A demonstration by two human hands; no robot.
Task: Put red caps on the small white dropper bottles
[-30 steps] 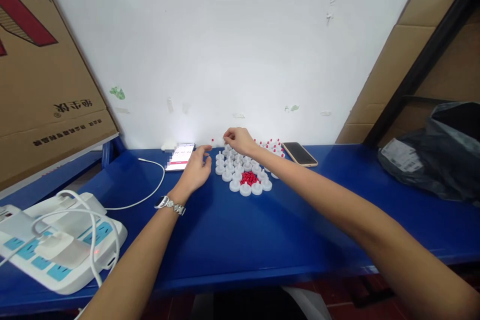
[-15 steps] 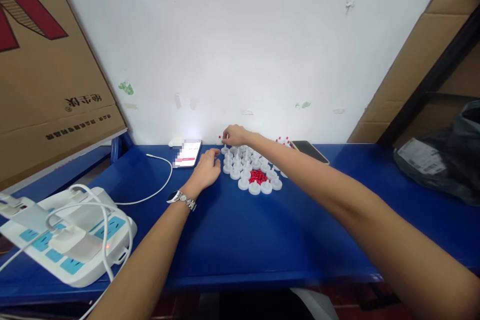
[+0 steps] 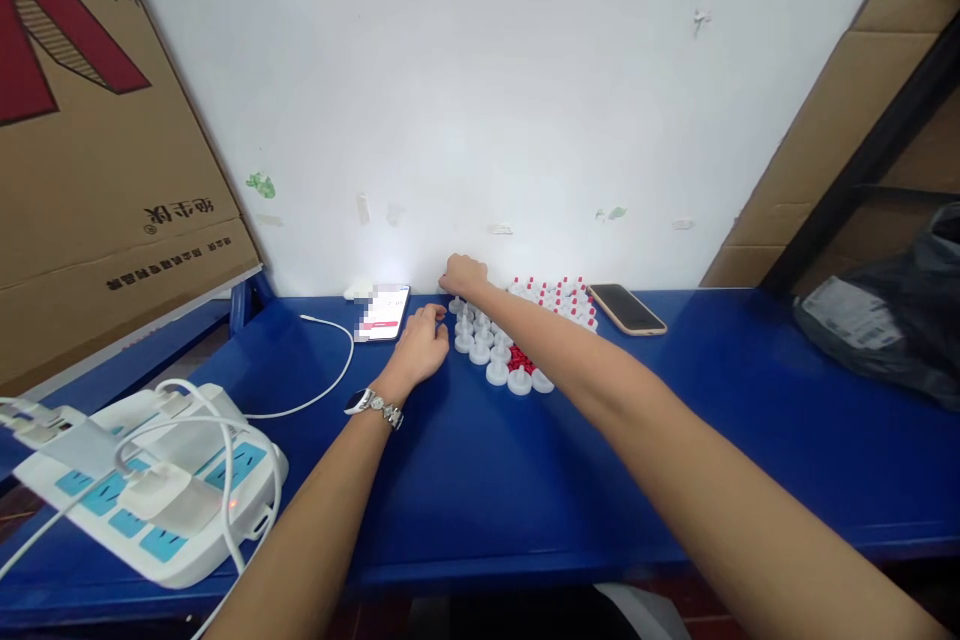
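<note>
Head view: small round white plastic caps [image 3: 480, 352]

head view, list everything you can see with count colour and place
table: one, blue, across the front
white caps: many, white, mid table by the wall
red pieces: a small pile, red, among the white caps
red-tipped caps: a cluster, white and red, by the wall
lit phone: one, white, left of the caps
dark phone: one, tan-edged, right of the caps
power strip: one, white and blue, front left
cardboard box: one, brown, left
black bag: one, right
left hand: on the table beside the caps
right hand: fingers closed at the far caps
</note>
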